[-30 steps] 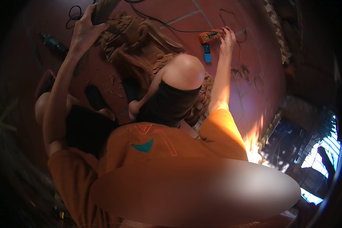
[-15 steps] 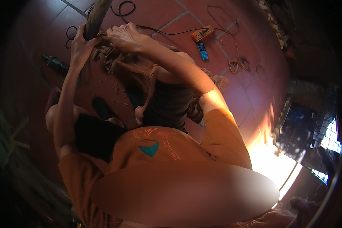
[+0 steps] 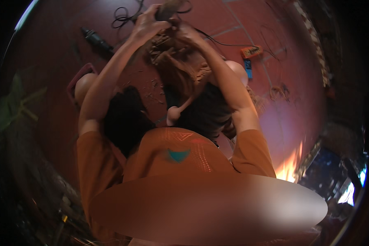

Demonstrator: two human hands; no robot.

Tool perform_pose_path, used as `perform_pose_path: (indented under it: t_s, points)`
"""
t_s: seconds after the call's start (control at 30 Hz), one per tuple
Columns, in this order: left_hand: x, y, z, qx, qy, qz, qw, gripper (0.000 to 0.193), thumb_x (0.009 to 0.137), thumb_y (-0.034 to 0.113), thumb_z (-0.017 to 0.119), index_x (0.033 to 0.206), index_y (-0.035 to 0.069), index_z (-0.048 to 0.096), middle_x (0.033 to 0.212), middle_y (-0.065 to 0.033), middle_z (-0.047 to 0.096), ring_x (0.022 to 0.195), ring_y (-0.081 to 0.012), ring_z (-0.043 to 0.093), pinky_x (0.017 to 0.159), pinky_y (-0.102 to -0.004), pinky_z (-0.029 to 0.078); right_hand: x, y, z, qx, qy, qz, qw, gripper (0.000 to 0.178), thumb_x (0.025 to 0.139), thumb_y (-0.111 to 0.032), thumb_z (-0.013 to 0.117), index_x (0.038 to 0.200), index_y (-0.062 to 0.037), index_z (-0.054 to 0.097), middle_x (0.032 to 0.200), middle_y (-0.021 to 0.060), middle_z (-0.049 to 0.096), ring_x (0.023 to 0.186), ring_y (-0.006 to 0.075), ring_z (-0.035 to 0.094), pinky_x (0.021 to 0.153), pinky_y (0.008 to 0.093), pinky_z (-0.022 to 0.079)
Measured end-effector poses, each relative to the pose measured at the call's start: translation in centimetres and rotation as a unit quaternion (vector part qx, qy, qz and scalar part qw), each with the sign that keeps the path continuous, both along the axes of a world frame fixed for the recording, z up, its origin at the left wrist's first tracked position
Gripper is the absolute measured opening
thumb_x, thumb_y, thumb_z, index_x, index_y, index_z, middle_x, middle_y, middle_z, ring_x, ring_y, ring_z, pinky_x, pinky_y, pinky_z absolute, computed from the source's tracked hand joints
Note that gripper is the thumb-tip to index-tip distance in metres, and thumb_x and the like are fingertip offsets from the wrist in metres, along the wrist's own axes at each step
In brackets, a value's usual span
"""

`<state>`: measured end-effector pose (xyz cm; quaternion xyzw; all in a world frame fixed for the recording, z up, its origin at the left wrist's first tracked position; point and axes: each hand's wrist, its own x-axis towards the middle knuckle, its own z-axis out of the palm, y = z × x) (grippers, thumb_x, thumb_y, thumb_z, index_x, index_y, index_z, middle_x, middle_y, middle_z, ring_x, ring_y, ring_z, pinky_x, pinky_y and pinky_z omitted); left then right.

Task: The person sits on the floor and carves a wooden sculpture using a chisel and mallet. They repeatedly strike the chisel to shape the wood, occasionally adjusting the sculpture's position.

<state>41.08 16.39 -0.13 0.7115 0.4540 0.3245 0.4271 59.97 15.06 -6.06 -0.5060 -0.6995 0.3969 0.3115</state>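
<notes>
At the far middle, my left hand (image 3: 146,28) is wrapped round a thick, rounded length of wood (image 3: 168,10), whose upper end runs toward the top edge. Just right of it and lower is my right hand (image 3: 187,34). Its fingers are bent closed and blurred, so what they hold is hidden. Below both hands a brown carved wooden piece (image 3: 180,65), with knobbly, twisted shapes, leans toward my legs. Its top end lies right between the hands.
A dark power tool (image 3: 96,39) lies on the red tiled floor to the left, near a looped black cable (image 3: 122,18). Right of my knee are an orange socket block (image 3: 251,52), a blue keypad phone (image 3: 248,69) and a coiled cord (image 3: 279,92). Wood chips (image 3: 153,92) litter the floor.
The view has shifted, so the scene sits further right. The wood in my left hand shows shorter and less upright, and both hands are closer to the top edge.
</notes>
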Motion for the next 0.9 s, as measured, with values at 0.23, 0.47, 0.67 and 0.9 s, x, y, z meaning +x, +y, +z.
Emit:
perform_pose_path:
  t_s: [0.23,0.47,0.67,0.9]
  points:
    - [-1.7,-0.4,3.3,-0.016,-0.104,0.044,0.993,0.071,0.072,0.013,0.083,0.136,-0.002,0.055,0.120,-0.0165,0.067,0.108,-0.0248,0.065,0.096,-0.0358,0.051,3.9,1.4,2.5,-0.036,0.015,-0.089,0.995,0.025,0.093,-0.019,0.073,0.111,-0.0037,0.066,0.100,0.0076,0.072,0.083,0.0160,0.068,0.073,0.0306,0.056]
    - [-3.9,-0.7,3.7,-0.054,-0.156,0.060,0.984,0.075,0.075,0.008,0.079,0.142,-0.004,0.048,0.118,-0.0150,0.067,0.100,-0.0189,0.065,0.085,-0.0308,0.053,5.1,3.1,3.3,-0.023,0.105,-0.119,0.987,0.024,0.094,-0.020,0.073,0.112,-0.0057,0.067,0.092,0.0041,0.071,0.076,0.0118,0.068,0.068,0.0265,0.055]
    - [-3.9,-0.7,3.5,-0.063,-0.116,0.054,0.990,0.071,0.075,0.008,0.079,0.139,-0.004,0.050,0.116,-0.0142,0.068,0.098,-0.0182,0.065,0.084,-0.0306,0.053,5.1,4.6,2.4,-0.036,0.062,-0.106,0.992,0.025,0.094,-0.023,0.074,0.111,-0.0059,0.068,0.091,0.0048,0.072,0.076,0.0116,0.068,0.067,0.0255,0.054]
    - [-3.5,-0.8,3.7,-0.043,-0.043,0.060,0.996,0.071,0.074,0.015,0.081,0.138,0.001,0.054,0.114,-0.0141,0.071,0.097,-0.0191,0.068,0.084,-0.0317,0.054,5.2,4.7,0.4,-0.052,0.064,-0.111,0.990,0.025,0.095,-0.022,0.073,0.111,-0.0044,0.067,0.089,0.0039,0.070,0.071,0.0088,0.066,0.061,0.0228,0.052]
